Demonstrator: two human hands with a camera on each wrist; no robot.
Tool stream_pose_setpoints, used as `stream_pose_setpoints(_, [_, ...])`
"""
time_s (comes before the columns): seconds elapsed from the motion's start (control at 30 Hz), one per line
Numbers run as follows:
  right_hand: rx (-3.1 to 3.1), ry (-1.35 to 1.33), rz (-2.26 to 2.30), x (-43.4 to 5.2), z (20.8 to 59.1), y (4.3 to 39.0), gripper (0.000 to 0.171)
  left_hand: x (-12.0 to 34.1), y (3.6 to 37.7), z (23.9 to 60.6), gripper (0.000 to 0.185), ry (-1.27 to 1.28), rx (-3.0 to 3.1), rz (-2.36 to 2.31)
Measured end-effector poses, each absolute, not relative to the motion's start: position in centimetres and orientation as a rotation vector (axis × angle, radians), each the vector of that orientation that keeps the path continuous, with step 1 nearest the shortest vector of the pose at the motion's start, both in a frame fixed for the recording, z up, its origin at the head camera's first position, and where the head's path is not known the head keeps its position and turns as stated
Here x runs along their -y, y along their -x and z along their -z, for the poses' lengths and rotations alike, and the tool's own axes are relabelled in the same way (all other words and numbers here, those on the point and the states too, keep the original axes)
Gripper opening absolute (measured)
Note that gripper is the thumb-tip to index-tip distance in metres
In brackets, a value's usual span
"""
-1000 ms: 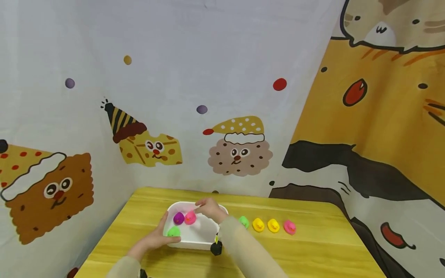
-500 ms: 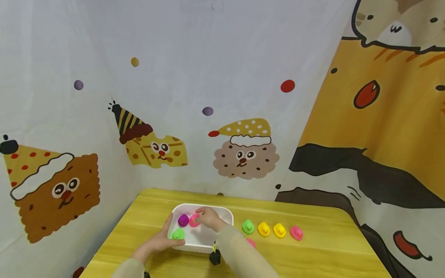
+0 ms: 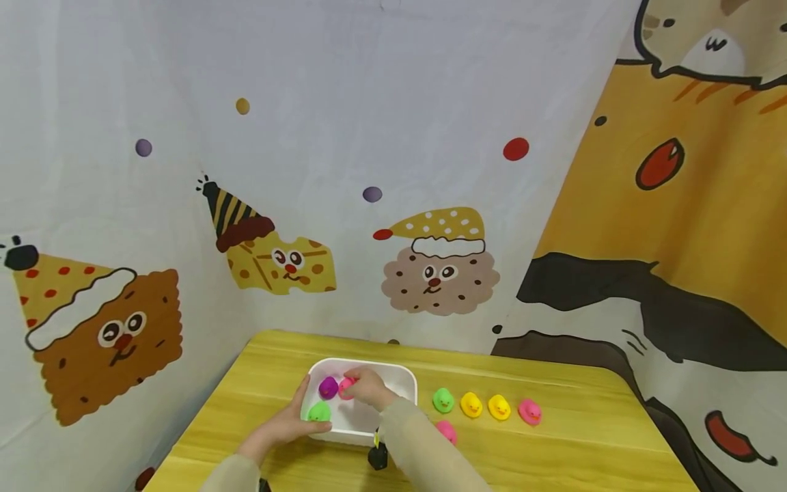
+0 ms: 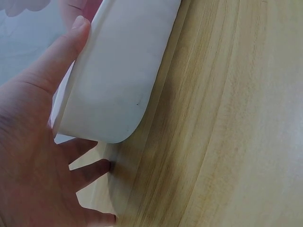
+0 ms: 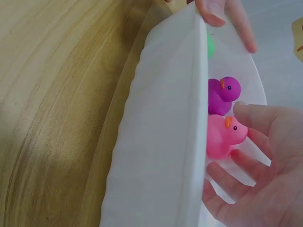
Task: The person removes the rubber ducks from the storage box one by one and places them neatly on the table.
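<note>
Since the earlier pictures the right hand [image 3: 367,388] has been kept over the pink duck [image 3: 346,388], and a second pink duck [image 3: 446,432] has come into sight beside the sleeve.

From the head view, the white tub [image 3: 402,374] is seen on the yellow table [image 3: 572,444]. The tub's near corner is held by the left hand [image 3: 287,427], thumb on the rim. A purple duck [image 3: 328,387] and a green duck [image 3: 319,412] are inside.

From the left wrist, the tub [image 4: 113,85] is steadied by the left hand [image 4: 33,156], thumb over the edge, fingers spread on the table.

From the right wrist, the pink duck [image 5: 223,136] is touched by loose fingers [image 5: 258,118], not squeezed. The tub should be kept still and the duck pinched gently.
</note>
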State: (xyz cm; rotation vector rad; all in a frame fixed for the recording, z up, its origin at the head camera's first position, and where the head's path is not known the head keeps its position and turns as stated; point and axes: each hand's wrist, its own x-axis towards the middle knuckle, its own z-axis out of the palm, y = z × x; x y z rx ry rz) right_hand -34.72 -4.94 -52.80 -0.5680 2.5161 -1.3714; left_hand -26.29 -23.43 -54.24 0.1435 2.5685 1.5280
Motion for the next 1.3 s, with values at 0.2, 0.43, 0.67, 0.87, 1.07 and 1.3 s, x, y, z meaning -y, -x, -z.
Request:
stream_pose_setpoints(0.2, [-2.548,0.561,1.381,4.5,53.7,34.9,0.045,23.1,26.5,54.7,0.117,-0.147,-2.554,-1.523])
stream_pose_setpoints(0.43, [-2.609,0.475,1.349,4.0,53.9,34.7,0.030,22.8,26.3,54.6,0.116,-0.181,-2.547,-1.533])
stream_pose_setpoints(0.67, [-2.645,0.438,1.320,3.3,53.8,34.1,0.024,22.4,26.1,53.7,0.114,-0.181,-2.548,-1.568])
stream_pose_setpoints(0.87, [-2.653,0.427,1.315,2.7,53.8,34.0,0.023,22.1,25.9,53.7,0.113,-0.217,-2.570,-1.524])
stream_pose_setpoints(1.07, [-2.670,0.444,1.288,2.2,53.6,33.9,0.024,22.6,26.2,54.5,0.116,-0.162,-2.602,-1.489])
stream_pose_setpoints(1.3, [-2.704,0.508,1.243,1.5,52.6,34.1,0.023,23.4,26.6,54.6,0.115,-0.135,-2.591,-1.489])
